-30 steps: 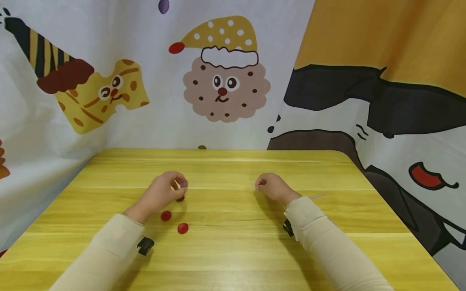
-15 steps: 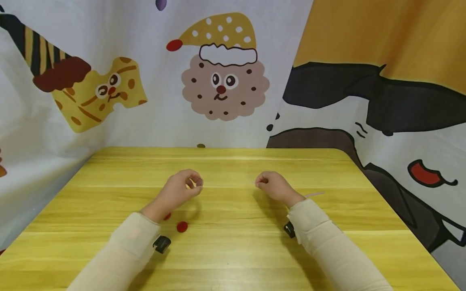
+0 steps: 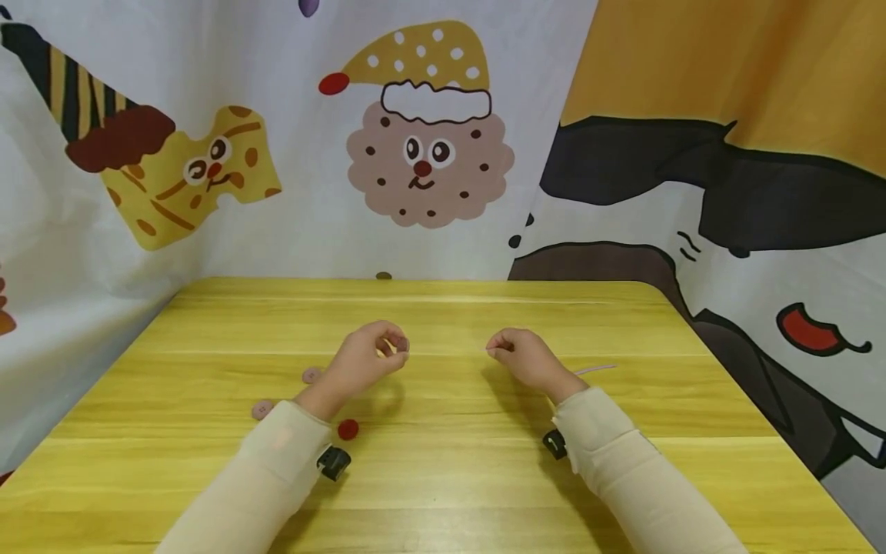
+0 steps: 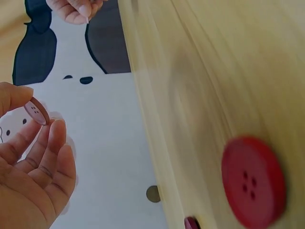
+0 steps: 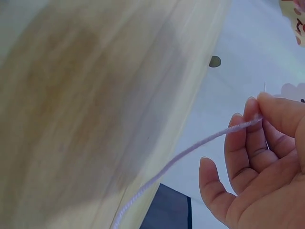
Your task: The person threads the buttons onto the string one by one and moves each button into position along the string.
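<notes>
My left hand [image 3: 364, 358] is raised over the middle of the table, pinching a mauve button [image 4: 36, 111] with several holes between thumb and fingers. Across a gap, my right hand [image 3: 527, 359] pinches one end of a lilac cord [image 5: 190, 147]; a thin, pale tip sticks up past the thumb. The cord's tail hangs away from that hand, and part of it shows beyond the right wrist. Below the left wrist lies a red button [image 3: 348, 429], its holes plain in the left wrist view. Two pinkish buttons lie left of the left forearm, the farther one [image 3: 312, 375] near the wrist.
The wooden table [image 3: 443, 485] ends at a printed cloth [image 3: 291, 246] behind it. A dark red button [image 4: 191, 223] shows at the lower edge of the left wrist view. Small black cameras [image 3: 334, 463] sit under both wrists.
My left hand has moved right with the button, closer to the right hand. Its forearm now covers one red button and uncovers the pinkish ones. The right hand stays nearly still.
</notes>
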A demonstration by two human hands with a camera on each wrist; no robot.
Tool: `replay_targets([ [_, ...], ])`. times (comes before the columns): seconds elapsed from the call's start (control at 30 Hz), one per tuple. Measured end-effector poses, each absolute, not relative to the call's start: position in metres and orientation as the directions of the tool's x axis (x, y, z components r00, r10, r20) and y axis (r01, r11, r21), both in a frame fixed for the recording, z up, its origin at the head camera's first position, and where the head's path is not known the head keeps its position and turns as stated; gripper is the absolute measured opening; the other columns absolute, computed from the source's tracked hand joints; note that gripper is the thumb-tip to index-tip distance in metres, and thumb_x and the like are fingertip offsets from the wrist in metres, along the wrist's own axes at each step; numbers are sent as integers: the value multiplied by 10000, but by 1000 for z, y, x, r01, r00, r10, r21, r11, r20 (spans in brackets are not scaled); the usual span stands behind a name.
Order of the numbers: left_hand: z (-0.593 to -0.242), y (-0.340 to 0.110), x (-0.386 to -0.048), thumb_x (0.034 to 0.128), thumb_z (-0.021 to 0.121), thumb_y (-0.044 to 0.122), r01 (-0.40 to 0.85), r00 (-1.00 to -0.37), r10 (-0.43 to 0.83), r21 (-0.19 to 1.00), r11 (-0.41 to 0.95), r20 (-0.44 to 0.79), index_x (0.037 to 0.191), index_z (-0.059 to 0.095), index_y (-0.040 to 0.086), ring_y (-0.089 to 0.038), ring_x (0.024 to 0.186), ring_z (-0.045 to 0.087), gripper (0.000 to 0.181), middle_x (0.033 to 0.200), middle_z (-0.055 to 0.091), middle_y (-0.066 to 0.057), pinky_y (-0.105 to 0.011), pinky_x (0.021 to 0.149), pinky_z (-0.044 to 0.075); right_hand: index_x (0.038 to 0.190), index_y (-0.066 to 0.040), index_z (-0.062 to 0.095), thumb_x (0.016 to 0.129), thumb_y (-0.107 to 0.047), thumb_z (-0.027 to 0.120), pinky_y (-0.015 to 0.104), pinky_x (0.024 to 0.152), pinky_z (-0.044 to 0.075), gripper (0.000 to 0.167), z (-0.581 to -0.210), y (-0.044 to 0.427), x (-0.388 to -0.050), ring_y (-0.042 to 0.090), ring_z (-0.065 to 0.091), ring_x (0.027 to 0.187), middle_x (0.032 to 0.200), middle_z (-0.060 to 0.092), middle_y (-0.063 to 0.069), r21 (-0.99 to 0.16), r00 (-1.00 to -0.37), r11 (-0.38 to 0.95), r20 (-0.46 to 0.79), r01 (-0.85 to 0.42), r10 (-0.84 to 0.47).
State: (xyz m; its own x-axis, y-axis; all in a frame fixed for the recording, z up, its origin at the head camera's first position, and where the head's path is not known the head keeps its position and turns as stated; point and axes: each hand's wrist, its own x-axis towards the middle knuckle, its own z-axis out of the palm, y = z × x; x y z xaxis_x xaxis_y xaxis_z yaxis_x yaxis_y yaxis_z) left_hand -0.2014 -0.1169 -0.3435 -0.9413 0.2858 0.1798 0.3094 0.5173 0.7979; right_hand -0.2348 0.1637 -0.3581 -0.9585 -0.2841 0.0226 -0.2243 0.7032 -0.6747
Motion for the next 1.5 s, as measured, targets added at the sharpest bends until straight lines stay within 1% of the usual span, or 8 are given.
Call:
replay_targets([
  [0.17,-344,-109,-201,892,674,82,311,-938,300,807,502,175,1011,615,71,-185,854,566,133,965,616,-31,-327,744,490,1029,-17,652,973,-120,581,326,695,439,137,-359,164,-232,181,518,790,950,641,59,-681,-959,699,19,-218,-281],
  [0.33,-344,-101,-199,894,676,85,280,-945,288,831,480,152,1009,621,85,-187,863,566,127,972,607,-30,-313,709,494,1021,-36,652,970,-118,585,334,723,444,118,-356,164,-226,186,532,831,940,631,43,-682,-957,693,33,-233,-289],
  [0.77,-343,-83,-196,898,676,110,288,-943,283,858,425,177,1024,642,104,-189,891,573,131,1005,609,-30,-306,685,487,1045,-10,635,983,-121,564,341,712,426,146,-348,164,-217,205,515,837,967,634,77,-707,-957,665,57,-240,-285],
  [0.93,-342,-77,-194,891,685,97,294,-942,275,872,392,194,1024,642,93,-191,890,573,140,1018,621,-33,-331,734,491,1035,-40,639,982,-127,567,337,697,423,125,-343,163,-212,207,513,837,997,638,115,-733,-962,645,47,-216,-269],
  [1.07,-342,-74,-193,892,684,98,298,-941,267,881,368,206,1029,644,90,-181,876,574,142,1016,626,-31,-358,776,485,1016,-75,643,979,-129,573,337,698,429,96,-341,162,-208,210,528,857,1008,641,115,-748,-964,631,46,-206,-260],
  [1.17,-342,-73,-192,892,684,95,296,-942,262,885,359,209,1036,646,92,-171,864,576,150,1005,628,-25,-359,772,484,1014,-83,646,978,-132,576,342,703,438,93,-339,161,-206,205,535,858,1011,643,110,-757,-966,622,47,-201,-254],
  [1.33,-343,-72,-191,893,684,105,296,-939,272,894,336,209,1056,646,90,-173,866,581,169,1001,639,-28,-339,755,485,1020,-81,655,975,-141,583,369,770,458,104,-336,157,-201,187,544,849,1005,654,96,-754,-968,623,71,-211,-242],
  [1.5,-341,-68,-189,899,676,126,304,-931,301,897,321,208,1065,639,90,-170,882,587,174,1011,652,-27,-341,764,487,1009,-97,664,964,-135,601,436,867,459,86,-335,153,-195,190,569,927,967,659,30,-734,-962,631,119,-251,-245],
])
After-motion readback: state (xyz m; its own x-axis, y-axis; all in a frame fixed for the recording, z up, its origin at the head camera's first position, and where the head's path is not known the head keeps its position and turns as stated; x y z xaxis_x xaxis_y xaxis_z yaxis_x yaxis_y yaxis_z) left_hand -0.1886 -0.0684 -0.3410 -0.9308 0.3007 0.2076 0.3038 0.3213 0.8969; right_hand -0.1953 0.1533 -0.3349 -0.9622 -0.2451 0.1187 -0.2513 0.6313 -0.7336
